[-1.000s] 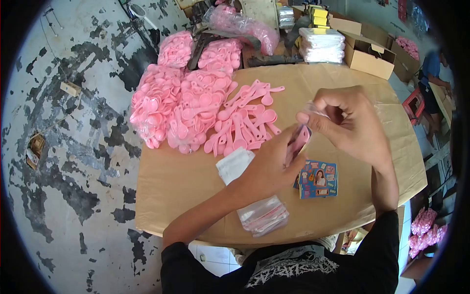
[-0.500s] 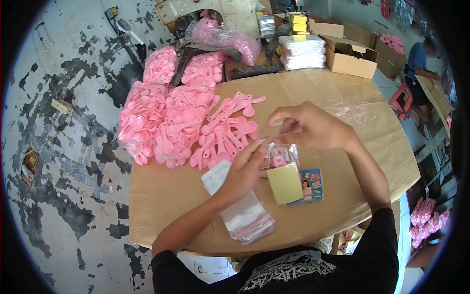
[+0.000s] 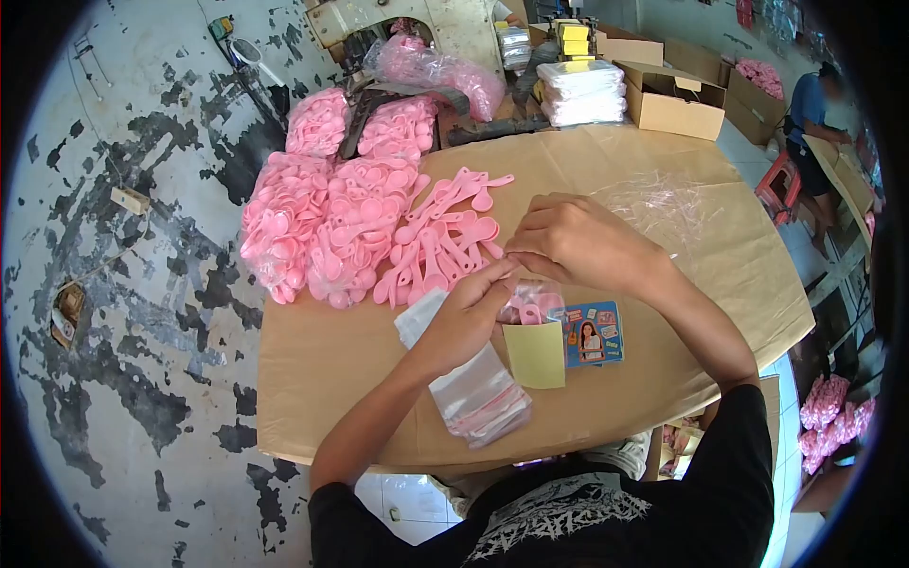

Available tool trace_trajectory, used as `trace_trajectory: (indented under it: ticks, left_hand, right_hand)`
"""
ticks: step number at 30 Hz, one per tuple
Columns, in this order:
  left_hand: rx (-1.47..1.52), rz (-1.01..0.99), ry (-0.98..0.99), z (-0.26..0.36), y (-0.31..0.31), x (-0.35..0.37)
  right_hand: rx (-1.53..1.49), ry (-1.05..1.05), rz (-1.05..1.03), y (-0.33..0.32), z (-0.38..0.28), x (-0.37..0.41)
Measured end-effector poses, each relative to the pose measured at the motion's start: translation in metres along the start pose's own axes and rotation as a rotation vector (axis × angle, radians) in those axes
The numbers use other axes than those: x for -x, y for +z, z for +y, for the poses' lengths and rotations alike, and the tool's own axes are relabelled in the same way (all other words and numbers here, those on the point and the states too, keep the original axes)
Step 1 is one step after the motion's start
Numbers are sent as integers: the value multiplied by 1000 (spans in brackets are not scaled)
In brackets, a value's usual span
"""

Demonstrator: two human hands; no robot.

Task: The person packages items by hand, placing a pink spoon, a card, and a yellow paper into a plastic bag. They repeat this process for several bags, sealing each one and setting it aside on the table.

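Note:
Between my hands hangs a clear plastic bag point(image 3: 542, 292) with pink spoons in its upper part and a plain yellow card point(image 3: 536, 356) lower down. My left hand point(image 3: 471, 317) pinches the bag near its top left. Closed fingers of my right hand point(image 3: 579, 241) meet the left fingertips above the bag; what they pinch is hidden. Beside the bag lie blue printed cards point(image 3: 595, 333). Under my left forearm is a stack of flat clear bags point(image 3: 483, 402). Loose pink spoons point(image 3: 440, 248) lie just beyond my left hand.
Bulging bags of pink spoons point(image 3: 365, 213) crowd the table's left side. Thin clear plastic strips point(image 3: 663, 204) are scattered at the right on the brown-paper-covered table point(image 3: 701, 312). Packs of plastic bags point(image 3: 582, 93) and a cardboard box point(image 3: 674, 102) stand behind. Another person point(image 3: 812, 123) works far right.
My right hand has come down and left, its fingers closing at the left fingertips. The bag and yellow card have turned more upright, uncovering more of the blue cards.

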State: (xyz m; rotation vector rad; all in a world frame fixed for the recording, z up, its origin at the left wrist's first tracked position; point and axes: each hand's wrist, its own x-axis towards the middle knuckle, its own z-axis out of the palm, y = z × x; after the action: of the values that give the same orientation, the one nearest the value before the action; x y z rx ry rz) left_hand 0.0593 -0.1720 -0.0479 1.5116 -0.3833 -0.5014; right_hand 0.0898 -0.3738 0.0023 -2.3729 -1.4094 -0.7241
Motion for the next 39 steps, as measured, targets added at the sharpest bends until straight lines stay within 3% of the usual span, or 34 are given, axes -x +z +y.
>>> trace_trajectory:
  ticks: [2, 5, 8, 11, 12, 14, 20, 29, 32, 35, 38, 39]
  left_hand:
    - [-92, -22, -16, -3, -1, 5]
    - [-95, 6, 225, -21, 3, -2]
    - [63, -32, 171, -4, -1, 6]
    - [258, -151, 232, 1, -4, 10]
    - [96, -63, 233, -13, -10, 6]
    - [144, -36, 192, -6, -4, 12]
    - [-87, 96, 243, -13, 7, 13]
    - [-329, 201, 257, -12, 25, 22]
    - [-395, 178, 279, -19, 23, 21]
    - [-442, 161, 317, -20, 23, 20]
    - [-288, 154, 317, -28, 25, 18]
    - [-165, 172, 279, -29, 26, 17]
  right_hand:
    - [-17, -13, -46, 2, -2, 2]
    - [-78, 141, -96, -4, -7, -1]
    - [-360, 266, 113, -18, -11, -1]
    - [-452, 525, 228, -41, -2, 13]
    - [-432, 534, 243, -46, 2, 23]
    - [-397, 536, 272, -51, 12, 35]
    - [21, 148, 309, -9, -33, 25]
    - [74, 162, 262, 19, -25, 26]
    - [35, 151, 259, 27, -22, 30]
    - [-217, 293, 236, 23, -23, 34]
    - [-424, 511, 319, 3, -19, 34]
    - [-525, 530, 465, 0, -9, 37]
